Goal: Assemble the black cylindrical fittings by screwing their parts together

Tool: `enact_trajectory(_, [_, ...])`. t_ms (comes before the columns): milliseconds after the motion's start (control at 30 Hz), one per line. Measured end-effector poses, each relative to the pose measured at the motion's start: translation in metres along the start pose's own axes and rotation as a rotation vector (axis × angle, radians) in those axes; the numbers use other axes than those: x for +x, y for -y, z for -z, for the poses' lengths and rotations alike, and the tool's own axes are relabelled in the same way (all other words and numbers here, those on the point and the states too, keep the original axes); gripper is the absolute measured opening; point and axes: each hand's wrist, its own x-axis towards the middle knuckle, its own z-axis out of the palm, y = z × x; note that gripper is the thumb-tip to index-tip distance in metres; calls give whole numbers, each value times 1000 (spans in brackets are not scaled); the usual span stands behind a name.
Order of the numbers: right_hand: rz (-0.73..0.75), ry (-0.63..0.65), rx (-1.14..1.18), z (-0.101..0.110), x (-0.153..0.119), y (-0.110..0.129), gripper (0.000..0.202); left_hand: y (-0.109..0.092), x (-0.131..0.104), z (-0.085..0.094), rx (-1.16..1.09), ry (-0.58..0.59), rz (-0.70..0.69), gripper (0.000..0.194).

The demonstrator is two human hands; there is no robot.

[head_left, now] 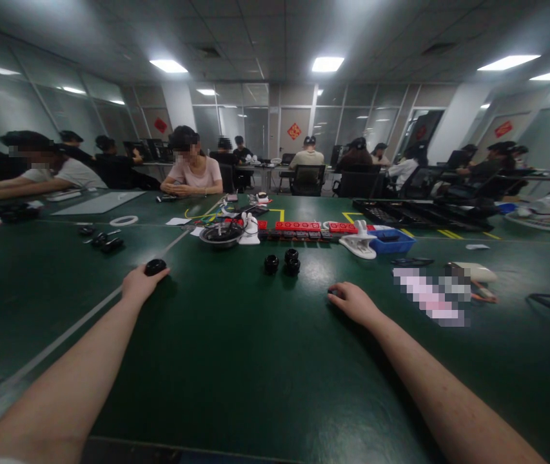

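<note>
My left hand (pixel 140 285) is closed around a round black object (pixel 155 265) on the green table (pixel 236 361), left of the middle. Farther right, my right hand (pixel 353 301) rests on the table with curled fingers over something small and dark, too hidden to make out. Between my hands, a little farther away, stand three round black objects: one alone (pixel 271 264) on the left, and a pair at its right, the back one (pixel 291 255) touching or overlapping the front one (pixel 293 267).
Beyond them are a dark round tray (pixel 221 236), white clamp-like stands (pixel 360 242), red power strips (pixel 298 226) and a blue bin (pixel 392 241). Black pieces (pixel 105 241) lie at left; a white device (pixel 478 272) lies at right. People sit around tables behind.
</note>
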Motion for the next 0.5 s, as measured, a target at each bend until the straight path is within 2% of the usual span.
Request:
enact_trajectory(267, [1,4,1,0,1,1,30,-19,-18,4,-48,-61,-122,61])
enact_trajectory(400, [1,3,-1,0,0,1,30,-18,-18,4,-106,-106,-80,60])
enact_trajectory(500, [3,2,-1,0,-1,1,30,-13,-14,3,-81,-80,-42,63])
